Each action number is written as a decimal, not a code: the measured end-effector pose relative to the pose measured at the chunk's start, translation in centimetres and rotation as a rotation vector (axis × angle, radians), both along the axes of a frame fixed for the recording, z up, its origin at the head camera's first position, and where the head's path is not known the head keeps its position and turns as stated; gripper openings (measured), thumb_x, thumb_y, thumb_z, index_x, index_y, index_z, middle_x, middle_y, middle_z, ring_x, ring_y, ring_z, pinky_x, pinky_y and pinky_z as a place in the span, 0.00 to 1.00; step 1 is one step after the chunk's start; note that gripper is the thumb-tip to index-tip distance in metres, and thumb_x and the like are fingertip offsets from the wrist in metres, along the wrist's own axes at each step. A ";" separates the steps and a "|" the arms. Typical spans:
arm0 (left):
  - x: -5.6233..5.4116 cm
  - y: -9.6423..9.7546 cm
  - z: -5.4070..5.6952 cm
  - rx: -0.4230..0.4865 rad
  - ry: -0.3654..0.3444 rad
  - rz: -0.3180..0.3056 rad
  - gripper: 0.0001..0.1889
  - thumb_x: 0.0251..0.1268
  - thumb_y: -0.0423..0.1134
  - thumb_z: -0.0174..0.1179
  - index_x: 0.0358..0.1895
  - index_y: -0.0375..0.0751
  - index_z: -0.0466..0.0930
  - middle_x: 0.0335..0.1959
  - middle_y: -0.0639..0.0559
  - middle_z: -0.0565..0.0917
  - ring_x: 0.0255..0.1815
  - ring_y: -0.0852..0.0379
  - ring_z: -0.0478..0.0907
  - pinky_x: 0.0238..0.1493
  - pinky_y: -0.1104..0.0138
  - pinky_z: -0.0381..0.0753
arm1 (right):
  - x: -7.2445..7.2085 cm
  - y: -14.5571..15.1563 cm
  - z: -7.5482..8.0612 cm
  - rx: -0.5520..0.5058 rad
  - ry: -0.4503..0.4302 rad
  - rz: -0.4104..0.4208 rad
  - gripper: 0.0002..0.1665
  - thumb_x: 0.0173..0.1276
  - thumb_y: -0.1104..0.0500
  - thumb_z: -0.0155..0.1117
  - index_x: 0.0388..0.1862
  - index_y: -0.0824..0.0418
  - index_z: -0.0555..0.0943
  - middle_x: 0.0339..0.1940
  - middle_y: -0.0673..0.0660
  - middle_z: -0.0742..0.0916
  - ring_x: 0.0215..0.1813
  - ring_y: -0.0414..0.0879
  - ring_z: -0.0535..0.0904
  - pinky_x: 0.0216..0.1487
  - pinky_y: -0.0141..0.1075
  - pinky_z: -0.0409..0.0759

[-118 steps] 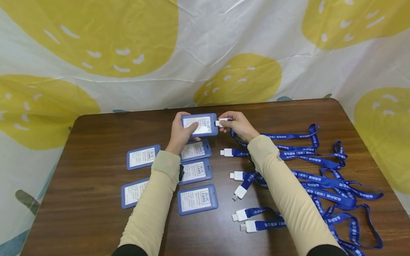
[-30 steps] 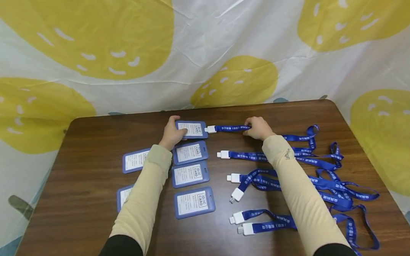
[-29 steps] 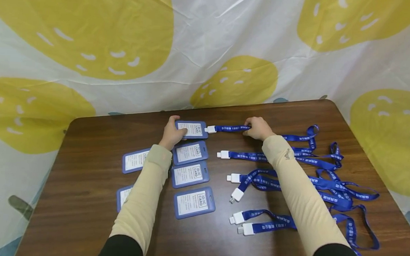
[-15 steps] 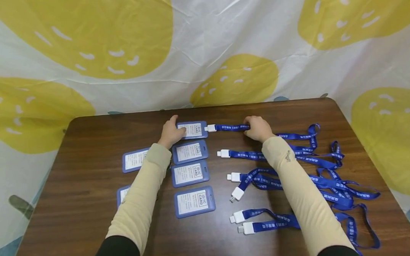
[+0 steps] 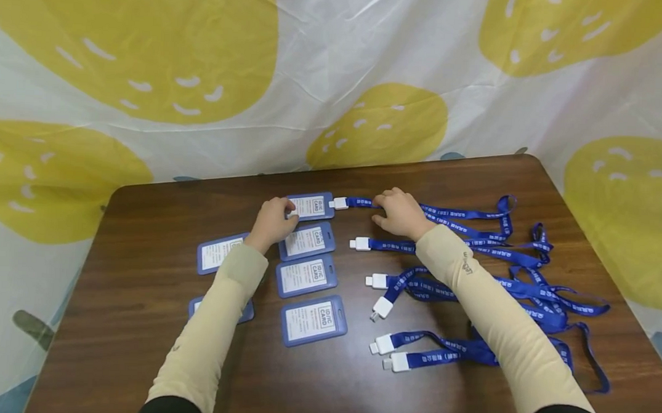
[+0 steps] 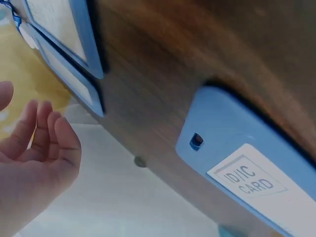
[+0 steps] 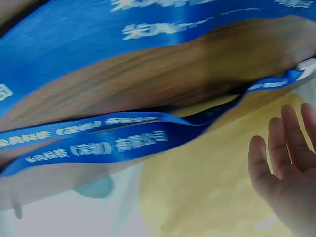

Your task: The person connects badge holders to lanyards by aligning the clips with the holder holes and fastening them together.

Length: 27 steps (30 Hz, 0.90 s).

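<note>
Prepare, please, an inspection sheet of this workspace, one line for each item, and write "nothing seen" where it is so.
Surface: brown table, wood-look top.
Job's things: six blue badges on the table; six blue lanyards with white clips, some straps overlapping. One clip is at the end of the farthest badge, apparently joined; the other five are apart from the badges.
Clutter: nothing seen.
Hands: left hand is over the farthest badge, right hand over its lanyard; fingers relaxed, neither holding anything.
Cables: nothing seen.
Surroundings: white cloth with yellow print behind the table.
</note>
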State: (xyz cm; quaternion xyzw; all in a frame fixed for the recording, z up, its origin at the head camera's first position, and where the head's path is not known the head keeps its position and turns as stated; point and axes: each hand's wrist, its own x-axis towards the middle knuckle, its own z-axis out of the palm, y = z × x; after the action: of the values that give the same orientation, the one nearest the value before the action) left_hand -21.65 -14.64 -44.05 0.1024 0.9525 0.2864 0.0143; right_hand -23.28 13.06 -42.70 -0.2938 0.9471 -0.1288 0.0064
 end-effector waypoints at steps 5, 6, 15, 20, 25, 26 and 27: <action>1.0 0.4 0.1 -0.068 0.002 -0.065 0.15 0.55 0.34 0.57 0.42 0.26 0.77 0.40 0.34 0.78 0.44 0.40 0.73 0.50 0.54 0.70 | 0.9 -1.2 0.1 0.000 -0.024 0.056 0.17 0.58 0.56 0.63 0.43 0.66 0.81 0.41 0.62 0.83 0.45 0.57 0.75 0.45 0.51 0.74; 1.2 0.5 0.1 -0.088 0.005 -0.078 0.15 0.55 0.35 0.58 0.42 0.26 0.77 0.40 0.34 0.78 0.44 0.40 0.72 0.50 0.54 0.70 | 1.1 -1.4 0.1 0.005 -0.034 0.063 0.16 0.58 0.56 0.63 0.43 0.65 0.81 0.42 0.61 0.83 0.45 0.57 0.75 0.46 0.50 0.74; 1.8 1.7 -0.3 -0.294 0.005 -0.208 0.25 0.54 0.46 0.62 0.50 0.31 0.74 0.46 0.39 0.76 0.49 0.43 0.67 0.51 0.54 0.69 | 2.3 -2.7 -0.8 0.098 -0.073 0.112 0.19 0.55 0.52 0.67 0.43 0.62 0.81 0.39 0.59 0.83 0.44 0.56 0.75 0.42 0.49 0.75; 1.5 2.2 -0.9 -0.401 0.008 -0.242 0.32 0.53 0.55 0.61 0.54 0.32 0.73 0.49 0.39 0.75 0.49 0.43 0.67 0.50 0.53 0.69 | 2.7 -3.1 -1.2 0.125 -0.105 0.115 0.22 0.51 0.52 0.69 0.43 0.61 0.81 0.39 0.59 0.82 0.42 0.54 0.74 0.41 0.47 0.74; 1.4 2.7 -1.3 -0.435 0.010 -0.247 0.34 0.52 0.58 0.61 0.53 0.32 0.73 0.47 0.39 0.76 0.48 0.43 0.68 0.48 0.53 0.71 | 2.8 -3.3 -1.5 0.135 -0.124 0.109 0.22 0.49 0.51 0.71 0.43 0.60 0.81 0.39 0.58 0.82 0.41 0.53 0.74 0.41 0.47 0.74; 1.4 2.8 -1.3 -0.432 0.008 -0.245 0.34 0.52 0.58 0.61 0.53 0.31 0.74 0.47 0.39 0.76 0.47 0.44 0.68 0.47 0.53 0.71 | 2.9 -3.3 -1.6 0.138 -0.123 0.109 0.23 0.49 0.51 0.71 0.43 0.60 0.81 0.39 0.58 0.82 0.41 0.53 0.74 0.41 0.47 0.74; 1.4 2.8 -1.4 -0.428 0.009 -0.243 0.33 0.53 0.58 0.61 0.52 0.31 0.74 0.46 0.39 0.76 0.47 0.44 0.68 0.47 0.53 0.71 | 2.9 -3.3 -1.6 0.141 -0.123 0.108 0.23 0.49 0.51 0.71 0.43 0.60 0.81 0.39 0.58 0.82 0.41 0.52 0.74 0.41 0.47 0.74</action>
State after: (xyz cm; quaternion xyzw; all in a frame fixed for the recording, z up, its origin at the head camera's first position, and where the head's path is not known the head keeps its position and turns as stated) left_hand -20.27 -11.79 -45.46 0.2119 0.9723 0.0737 0.0658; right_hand -20.42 9.75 -44.30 -0.3346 0.9345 -0.0791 0.0922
